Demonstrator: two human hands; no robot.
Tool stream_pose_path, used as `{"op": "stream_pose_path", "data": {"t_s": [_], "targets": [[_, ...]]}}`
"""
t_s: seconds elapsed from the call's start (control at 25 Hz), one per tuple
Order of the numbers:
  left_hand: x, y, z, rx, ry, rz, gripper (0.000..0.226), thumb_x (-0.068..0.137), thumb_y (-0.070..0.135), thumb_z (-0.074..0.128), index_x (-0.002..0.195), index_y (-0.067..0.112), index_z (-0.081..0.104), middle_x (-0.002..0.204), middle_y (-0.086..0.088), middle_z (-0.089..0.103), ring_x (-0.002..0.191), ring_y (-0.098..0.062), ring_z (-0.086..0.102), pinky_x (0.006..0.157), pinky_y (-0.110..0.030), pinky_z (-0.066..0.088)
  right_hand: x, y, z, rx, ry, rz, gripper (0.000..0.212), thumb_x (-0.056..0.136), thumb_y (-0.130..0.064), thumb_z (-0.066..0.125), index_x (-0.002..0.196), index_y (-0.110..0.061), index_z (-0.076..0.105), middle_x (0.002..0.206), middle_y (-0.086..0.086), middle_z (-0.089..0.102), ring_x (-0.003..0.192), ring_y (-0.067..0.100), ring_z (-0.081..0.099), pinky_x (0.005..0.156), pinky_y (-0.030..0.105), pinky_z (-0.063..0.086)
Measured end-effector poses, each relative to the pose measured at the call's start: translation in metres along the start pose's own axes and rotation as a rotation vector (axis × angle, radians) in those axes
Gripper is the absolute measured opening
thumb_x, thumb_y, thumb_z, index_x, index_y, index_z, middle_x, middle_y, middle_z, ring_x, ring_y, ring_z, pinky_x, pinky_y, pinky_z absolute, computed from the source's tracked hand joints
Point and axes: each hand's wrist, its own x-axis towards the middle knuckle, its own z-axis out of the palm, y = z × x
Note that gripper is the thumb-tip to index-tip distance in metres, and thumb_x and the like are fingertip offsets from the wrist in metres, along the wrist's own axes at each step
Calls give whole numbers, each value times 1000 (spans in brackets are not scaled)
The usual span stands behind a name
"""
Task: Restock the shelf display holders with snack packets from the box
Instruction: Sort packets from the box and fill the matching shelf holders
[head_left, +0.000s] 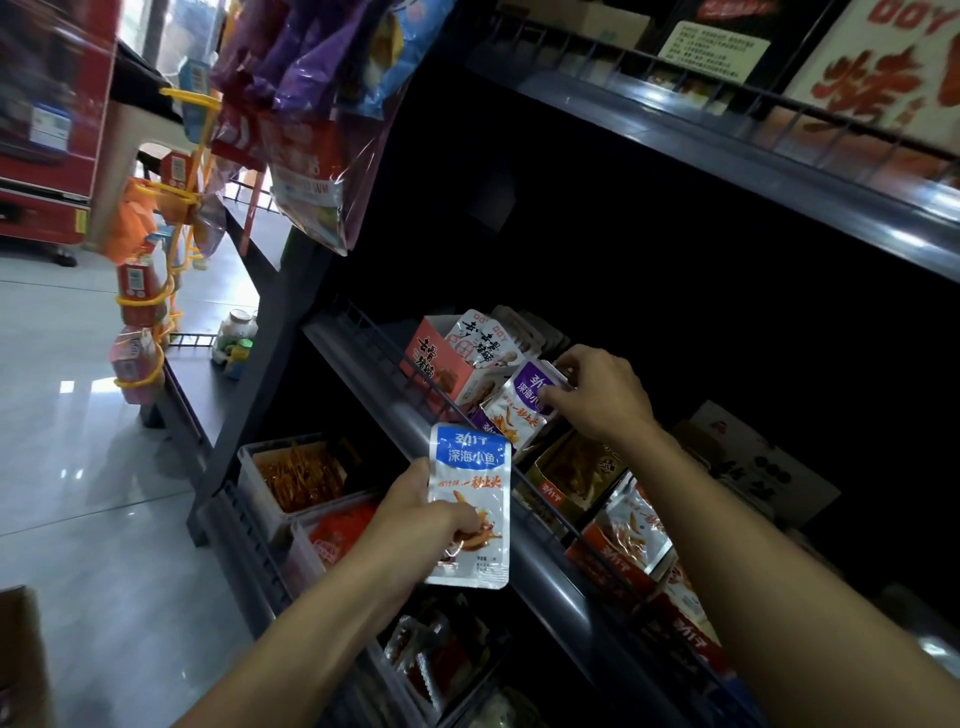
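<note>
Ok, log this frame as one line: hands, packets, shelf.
left hand: holds blue packet | right hand: pinches purple packet at holder | shelf rail: between them

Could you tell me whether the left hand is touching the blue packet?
Touching. The head view shows the left hand with fingers curled over the blue packet, holding its lower half.

The white and blue flat snack packet (469, 504) was made of glossy plastic film, smooth and reflective. The white and purple packet (522, 410) showed the same shiny film. The dark grey shelf edge (540, 561) looked like smooth painted metal with a soft shine. The pink display box (441, 366) seemed to be matt printed cardboard.
</note>
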Motion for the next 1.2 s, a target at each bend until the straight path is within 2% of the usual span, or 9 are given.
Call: {"op": "stream_pose_path", "data": {"t_s": [0.08,0.2,0.28,0.36,0.44,0.68,0.96,1.08,1.2], "targets": [[-4,0,0,56,-61,10,38,81,-11,66,106,18,61,92,-6,77,87,-24,74,86,-45,58,-2,3,-4,49,46,-12,49,90,-35,67,131,-12,53,128,10,58,115,24,58,84,38,56],[-8,4,1,114,-137,37,38,80,-12,68,106,16,65,92,-7,77,88,-26,74,88,-50,57,-18,-2,-23,281,82,-74,29,94,-31,61,117,-12,60,114,5,63,105,18,61,72,19,50],[-9,6,3,148,-185,68,39,79,-14,68,103,16,68,92,-7,77,87,-27,74,89,-51,56,-40,-9,-46,436,-171,-122,17,93,-30,62,105,-17,63,104,-1,65,93,12,63,65,13,47],[-11,6,9,149,-262,91,39,76,-11,72,104,17,69,95,-9,77,90,-28,73,89,-51,56,-65,-11,-65,526,-587,-118,21,86,-30,69,103,-19,65,101,-2,69,89,15,67,69,20,54],[-15,4,18,144,-332,98,42,69,-3,78,104,16,69,98,-11,76,93,-30,72,88,-49,56,-85,1,-77,535,-754,-87,24,83,-25,72,102,-12,67,99,3,74,89,21,71,74,29,59],[-34,-2,57,-65,-353,94,35,59,-5,80,91,3,71,88,-13,76,76,-21,72,63,-29,59,-120,53,-117,726,-483,171,21,88,-18,64,95,1,68,91,10,76,82,25,70,68,33,60],[-61,-20,107,-181,-461,0,14,65,10,73,79,6,76,84,-14,75,67,-17,71,61,-23,58,-163,96,-159,697,-489,243,13,79,-16,70,79,-5,64,79,6,75,69,12,70,57,21,56],[-65,-27,125,33,-433,29,11,77,12,74,79,2,70,77,-14,73,63,-15,69,57,-20,56,-172,120,-176,628,-387,299,9,85,-11,69,79,-6,67,84,8,76,75,16,72,63,26,59],[-61,-39,141,576,-338,302,11,83,25,76,83,14,73,77,3,73,71,-6,67,66,-22,55,-174,146,-197,495,-331,354,9,86,-16,70,81,-8,67,86,4,76,79,14,71,66,24,57]]}}
